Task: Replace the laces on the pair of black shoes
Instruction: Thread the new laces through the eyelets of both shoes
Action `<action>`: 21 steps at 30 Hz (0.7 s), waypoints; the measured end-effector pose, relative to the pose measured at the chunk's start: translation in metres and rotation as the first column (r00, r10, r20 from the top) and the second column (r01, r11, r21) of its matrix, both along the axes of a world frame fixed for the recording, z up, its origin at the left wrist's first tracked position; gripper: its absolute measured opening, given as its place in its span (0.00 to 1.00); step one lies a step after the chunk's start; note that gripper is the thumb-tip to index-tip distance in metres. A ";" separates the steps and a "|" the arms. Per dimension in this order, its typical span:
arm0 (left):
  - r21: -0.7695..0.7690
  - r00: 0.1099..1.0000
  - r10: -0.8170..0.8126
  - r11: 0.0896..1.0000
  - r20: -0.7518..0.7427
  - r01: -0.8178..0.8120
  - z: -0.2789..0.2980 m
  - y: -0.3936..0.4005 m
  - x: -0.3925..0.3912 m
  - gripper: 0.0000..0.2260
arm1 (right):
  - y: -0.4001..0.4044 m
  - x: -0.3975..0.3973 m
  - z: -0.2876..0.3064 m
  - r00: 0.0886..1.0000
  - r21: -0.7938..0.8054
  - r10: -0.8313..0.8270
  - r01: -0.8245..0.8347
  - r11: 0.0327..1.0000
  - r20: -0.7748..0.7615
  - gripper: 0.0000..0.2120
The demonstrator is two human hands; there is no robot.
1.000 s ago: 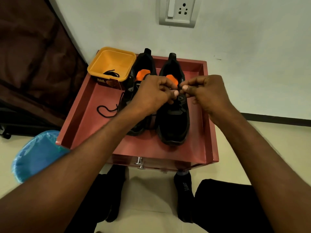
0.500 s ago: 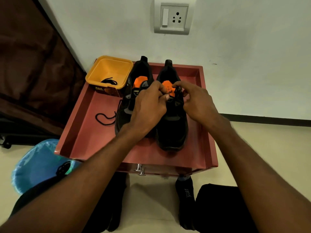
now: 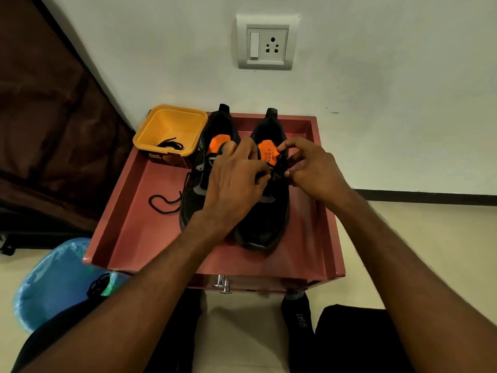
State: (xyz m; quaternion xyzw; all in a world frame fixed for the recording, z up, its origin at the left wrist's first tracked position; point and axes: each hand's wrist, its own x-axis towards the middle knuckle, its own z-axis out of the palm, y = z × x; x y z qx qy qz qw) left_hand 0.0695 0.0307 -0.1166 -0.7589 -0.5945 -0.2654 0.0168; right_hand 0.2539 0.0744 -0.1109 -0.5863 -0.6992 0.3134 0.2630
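Note:
Two black shoes with orange insoles stand side by side on a red tray-top table [image 3: 139,224], toes toward me. My left hand [image 3: 234,181] lies over the gap between the left shoe [image 3: 192,200] and the right shoe [image 3: 265,224], its fingers curled at the right shoe's tongue. My right hand [image 3: 314,170] works at the same shoe's top eyelets, pinching a black lace there. A loose black lace [image 3: 164,204] trails from the left shoe onto the tray. Most of the lacing is hidden under my hands.
A yellow tub [image 3: 172,130] with another black lace [image 3: 169,144] in it sits at the tray's back left corner. A blue-lined bin [image 3: 53,281] stands on the floor at the left. A wall with a socket [image 3: 266,43] rises right behind the tray.
Both hands have dropped from a raised pinch above the shoes down onto the right shoe's tongue and top eyelets. The view has tilted up a little.

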 end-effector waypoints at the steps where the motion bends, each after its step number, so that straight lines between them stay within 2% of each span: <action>1: -0.020 1.000 0.014 1.000 0.026 -0.014 -0.001 0.000 0.001 0.05 | 0.000 0.000 -0.001 1.000 -0.004 -0.002 0.002 1.000 -0.008 0.26; 5: -0.179 0.951 0.145 0.979 0.273 -0.098 -0.006 0.001 0.002 0.05 | 0.001 0.000 -0.002 1.000 -0.013 -0.001 0.000 1.000 -0.030 0.26; 7: -0.257 0.924 0.182 0.962 0.336 -0.096 -0.004 0.001 0.003 0.05 | 0.001 0.000 -0.002 0.999 -0.022 -0.004 0.003 1.000 -0.041 0.26; 14: -0.346 0.948 0.241 0.925 0.208 -0.159 -0.001 0.001 0.013 0.04 | -0.006 -0.006 0.000 1.000 0.007 0.024 -0.024 1.000 0.012 0.28; 21: -0.375 0.955 0.292 0.893 0.057 -0.250 0.011 -0.001 0.024 0.10 | -0.007 -0.009 -0.001 0.999 0.003 0.008 -0.008 1.000 0.048 0.31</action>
